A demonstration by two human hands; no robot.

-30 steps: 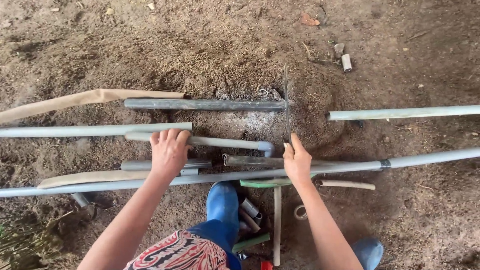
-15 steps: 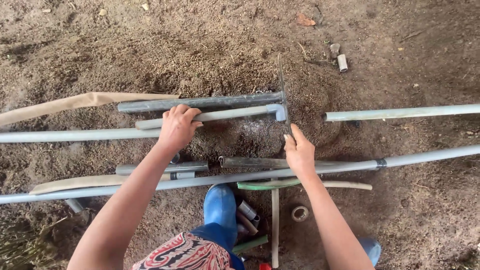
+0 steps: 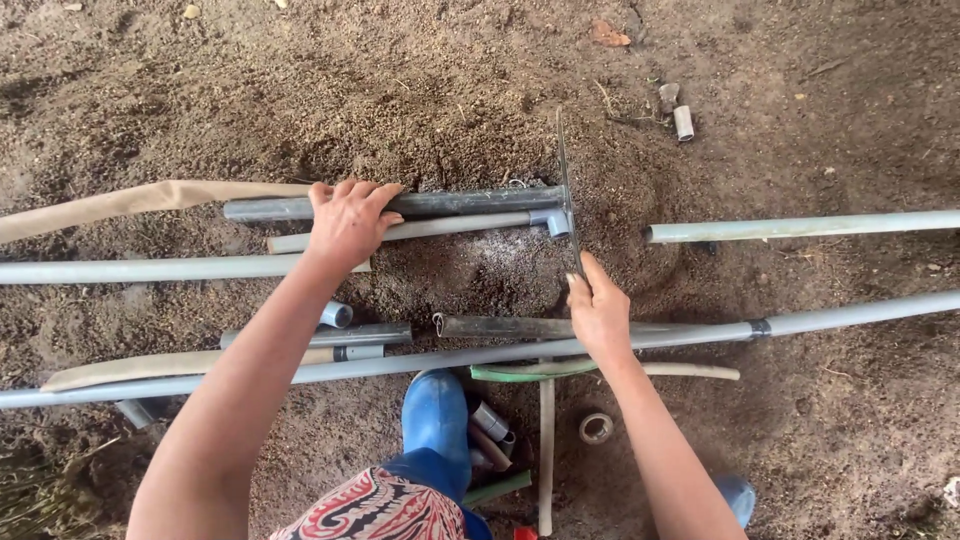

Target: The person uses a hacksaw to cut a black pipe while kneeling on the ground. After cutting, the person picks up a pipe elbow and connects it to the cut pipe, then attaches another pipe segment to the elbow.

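- Head view, straight down onto bare, crumbly brown soil [image 3: 200, 90] strewn with pipes.
- Left hand [image 3: 345, 222] pressed palm-down, fingers curled over two pipes at once: a dark grey pipe [image 3: 470, 201] and a thinner pale pipe [image 3: 450, 227] just below it, side by side and touching.
- Dark grey pipe: short, dull, dusted with dirt, running level toward the right.
- Pale pipe: lighter grey, ending on the right in a bluish elbow fitting [image 3: 553, 221].
- Right hand [image 3: 600, 315] closed on the lower end of a thin hacksaw blade [image 3: 566, 190], thumb and fingers pinched together on it; blade narrow, dark, standing almost upright across the right ends of both pipes, beside the elbow.
- Same hand resting over a long grey pipe [image 3: 850, 312] that crosses the ground from the left edge to the right edge, with a dark collar on its right part.
- Light sawdust-like patch on the soil between the two hands.
- Another long pale pipe [image 3: 800, 227] toward the right edge, well apart from the blade; one more [image 3: 130, 270] reaching in from the left edge under the forearm.
- Tan flat hose [image 3: 130, 200] toward the left edge, meeting the dark pipe's left end.
- Blue rubber boot [image 3: 435, 420] near the bottom edge, small pipe offcuts beside it, a roll of tape [image 3: 596, 428] to its right.
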